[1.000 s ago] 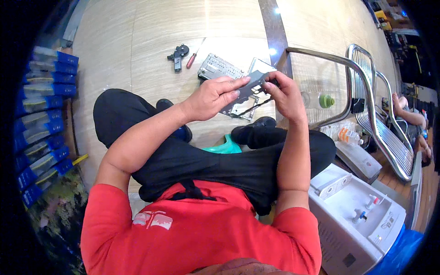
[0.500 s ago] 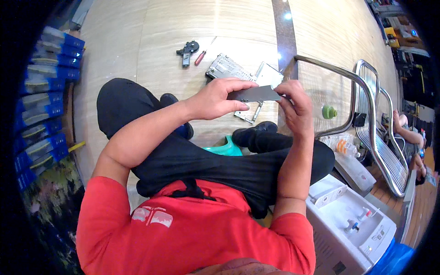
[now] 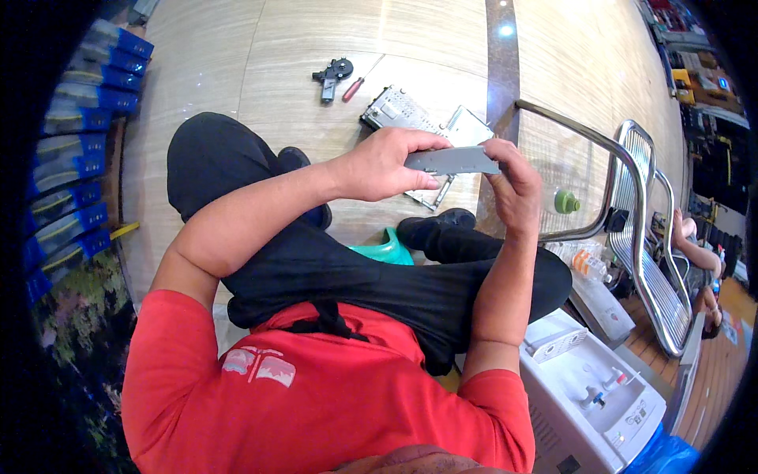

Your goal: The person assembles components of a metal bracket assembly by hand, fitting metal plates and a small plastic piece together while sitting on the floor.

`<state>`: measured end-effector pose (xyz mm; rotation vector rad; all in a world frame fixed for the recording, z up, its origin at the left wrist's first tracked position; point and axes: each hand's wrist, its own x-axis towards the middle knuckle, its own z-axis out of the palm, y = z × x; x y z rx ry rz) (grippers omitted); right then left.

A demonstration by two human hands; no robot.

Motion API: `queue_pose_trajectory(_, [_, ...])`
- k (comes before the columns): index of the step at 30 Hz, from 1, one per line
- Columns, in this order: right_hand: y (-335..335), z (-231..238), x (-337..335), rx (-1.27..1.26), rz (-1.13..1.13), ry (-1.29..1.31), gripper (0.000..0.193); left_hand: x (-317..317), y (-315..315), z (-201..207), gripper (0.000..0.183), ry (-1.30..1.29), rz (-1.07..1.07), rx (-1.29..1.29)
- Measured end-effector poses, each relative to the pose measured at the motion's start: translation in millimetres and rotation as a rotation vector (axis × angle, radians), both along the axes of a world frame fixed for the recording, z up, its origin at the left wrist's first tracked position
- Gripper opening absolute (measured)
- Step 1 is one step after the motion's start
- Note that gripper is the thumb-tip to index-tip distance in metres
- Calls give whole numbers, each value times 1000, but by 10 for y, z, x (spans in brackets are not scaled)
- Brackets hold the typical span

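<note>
Above the floor in front of my knees, I hold a flat grey metal plate (image 3: 456,160) between both hands. My left hand (image 3: 387,163) grips its left end, thumb below and fingers above. On its right end, the fingers of my right hand (image 3: 515,178) are pinched. Just beyond lies a silver perforated metal casing (image 3: 399,109), with a pale flat panel (image 3: 470,125) to its right. Part of a thin metal frame (image 3: 434,197) shows below my left hand. Farther left are a screwdriver (image 3: 353,89) with a red handle and a black motor-like part (image 3: 332,77).
A green plastic stool (image 3: 388,249) shows between my legs. To the right stand a tubular metal bench (image 3: 632,182), a green-topped container (image 3: 566,201), a clear bottle (image 3: 591,265) and a white water dispenser (image 3: 584,371). Blue boxes (image 3: 87,118) are stacked at left; another person sits far right.
The plate has tilted so that its face looks lighter, and both hands have shifted slightly right in the picture. The grip on it stays the same.
</note>
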<state>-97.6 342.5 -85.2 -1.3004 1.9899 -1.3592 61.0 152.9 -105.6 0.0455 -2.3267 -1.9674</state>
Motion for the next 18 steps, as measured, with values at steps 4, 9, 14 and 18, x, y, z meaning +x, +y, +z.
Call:
queue_pose_trajectory(4, [-3,-33,-23,-45,-92,-49,27,-8,-10,-25,48,70,44,-77])
queue_pose_trajectory(9, [52,25,-110,49,-508,-384,21,-45,-29,-25,42,343,173,-542])
queue_pose_trajectory(14, [53,62,67,133,-202,-906,40,-116,-60,-38,27,644,269,-963])
queue_pose_trajectory(18, [64,127,103,198,-139,-889,35,-140,-8,5,17,734,320,-1036])
